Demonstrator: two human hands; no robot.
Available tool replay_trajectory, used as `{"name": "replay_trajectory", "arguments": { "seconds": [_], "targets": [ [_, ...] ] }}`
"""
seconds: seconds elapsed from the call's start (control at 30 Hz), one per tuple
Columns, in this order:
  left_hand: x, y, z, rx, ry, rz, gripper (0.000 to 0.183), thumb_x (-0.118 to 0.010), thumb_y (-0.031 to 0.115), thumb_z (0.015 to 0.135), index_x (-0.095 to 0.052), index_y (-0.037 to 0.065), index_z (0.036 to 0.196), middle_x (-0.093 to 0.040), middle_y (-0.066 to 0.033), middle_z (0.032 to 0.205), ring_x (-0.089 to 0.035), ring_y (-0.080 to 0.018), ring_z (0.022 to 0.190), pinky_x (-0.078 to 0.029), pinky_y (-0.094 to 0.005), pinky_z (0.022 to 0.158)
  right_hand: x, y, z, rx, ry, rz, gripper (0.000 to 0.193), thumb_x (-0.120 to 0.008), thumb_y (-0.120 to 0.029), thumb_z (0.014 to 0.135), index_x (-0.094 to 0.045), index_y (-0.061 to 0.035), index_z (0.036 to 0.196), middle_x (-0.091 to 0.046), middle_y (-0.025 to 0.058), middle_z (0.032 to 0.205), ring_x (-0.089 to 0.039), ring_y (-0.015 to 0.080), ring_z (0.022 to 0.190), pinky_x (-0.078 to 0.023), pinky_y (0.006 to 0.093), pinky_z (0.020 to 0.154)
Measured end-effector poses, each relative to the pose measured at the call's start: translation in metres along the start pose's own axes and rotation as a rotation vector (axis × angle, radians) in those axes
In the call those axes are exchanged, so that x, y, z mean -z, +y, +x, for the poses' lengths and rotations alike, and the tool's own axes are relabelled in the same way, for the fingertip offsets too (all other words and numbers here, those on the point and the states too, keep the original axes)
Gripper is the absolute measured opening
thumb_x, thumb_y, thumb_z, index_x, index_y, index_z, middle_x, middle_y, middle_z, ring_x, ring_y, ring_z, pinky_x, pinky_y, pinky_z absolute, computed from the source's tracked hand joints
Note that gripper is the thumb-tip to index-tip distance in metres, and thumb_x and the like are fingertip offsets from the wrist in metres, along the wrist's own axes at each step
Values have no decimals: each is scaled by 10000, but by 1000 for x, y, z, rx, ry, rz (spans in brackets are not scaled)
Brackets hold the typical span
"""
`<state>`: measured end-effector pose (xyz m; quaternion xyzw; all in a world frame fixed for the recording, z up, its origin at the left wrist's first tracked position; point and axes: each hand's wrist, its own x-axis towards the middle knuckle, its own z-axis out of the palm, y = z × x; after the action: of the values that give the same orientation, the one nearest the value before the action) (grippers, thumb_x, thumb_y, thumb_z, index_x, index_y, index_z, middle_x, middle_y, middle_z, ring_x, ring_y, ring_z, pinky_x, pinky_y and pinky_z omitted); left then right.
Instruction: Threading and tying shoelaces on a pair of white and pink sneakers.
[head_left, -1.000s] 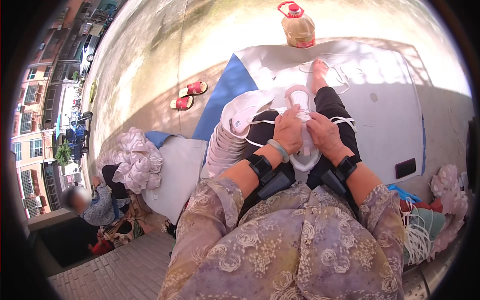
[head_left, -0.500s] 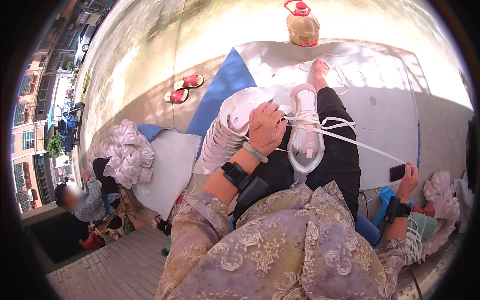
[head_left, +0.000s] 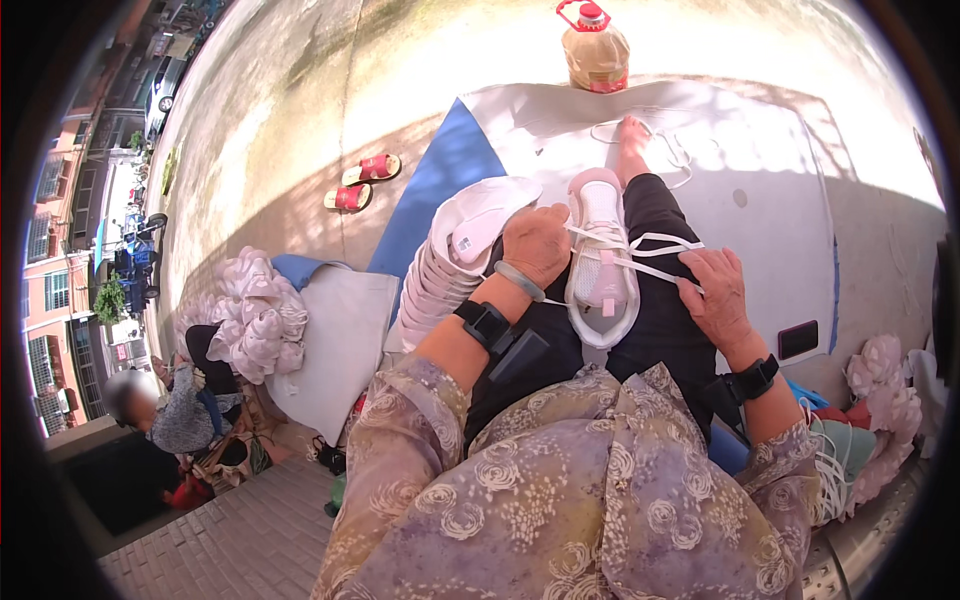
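The pale pink shoe (head_left: 603, 285) rested on the black trousers (head_left: 668, 212), toe pointing away. Right of the shoe, the right hand (head_left: 715, 290) pinched a white lace (head_left: 650, 270); just left of it, the left hand (head_left: 537, 243) was curled, its grip unclear. Steadying the shoe and pulling evenly, strands untwisted, seemed wise. Nested shoe pieces (head_left: 425, 300) lay left of the shoe.

The shoe (head_left: 604, 262) looked like matt mesh fabric up top, and its laces (head_left: 655, 271) were matt woven cloth. Blouse (head_left: 560, 500) was thin, soft-looking cloth. The jug (head_left: 596, 60) was shiny plastic, the phone (head_left: 798, 340) pretty glossy, the sheet (head_left: 775, 230) smooth-ish, and the concrete ground (head_left: 290, 150) kinda rough.
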<state>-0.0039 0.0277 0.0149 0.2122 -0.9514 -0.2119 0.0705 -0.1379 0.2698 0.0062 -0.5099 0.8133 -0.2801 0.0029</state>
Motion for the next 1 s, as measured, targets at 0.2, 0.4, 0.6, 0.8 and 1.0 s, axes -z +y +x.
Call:
{"name": "replay_trajectory", "arguments": {
  "seconds": [0.2,0.4,0.6,0.8,1.0],
  "targets": [
    [-8,10,-14,254,30,-434,209,-554,155,738,-570,34,908,-597,-128,660,-613,-315,692,-467,-369,655,-22,-28,25,193,-145,-72,128,-611,-93,731,-572,-92,853,-532,37,722,-531,218,734,-361,439,853],
    [-11,15,-24,231,-201,-391,329,-591,145,673,-547,32,979,-601,-139,781,-612,-294,750,-470,-374,687,17,15,-18,104,-24,-177,75,-585,-50,738,-568,-89,798,-494,26,628,-503,201,644,-367,425,820],
    [-24,8,-29,124,-68,-370,309,-593,87,663,-544,10,957,-562,-75,703,-546,-197,571,-458,-301,580,29,12,-36,35,-71,9,173,-624,-139,747,-569,-54,887,-565,65,732,-535,241,724,-385,415,796],
    [-20,6,-29,287,-109,-321,271,-564,67,666,-515,19,929,-563,-97,711,-563,-217,618,-462,-318,605,3,-19,5,42,-37,147,404,-662,-273,719,-540,-20,1009,-582,119,898,-538,287,850,-377,398,803],
    [-15,26,-22,-299,180,-171,182,-574,111,696,-571,41,864,-575,-109,776,-576,-296,710,-468,-371,652,-39,-41,29,8,-129,58,559,-659,-391,672,-496,-27,1064,-571,125,867,-560,275,834,-380,391,732]
  ]
}}
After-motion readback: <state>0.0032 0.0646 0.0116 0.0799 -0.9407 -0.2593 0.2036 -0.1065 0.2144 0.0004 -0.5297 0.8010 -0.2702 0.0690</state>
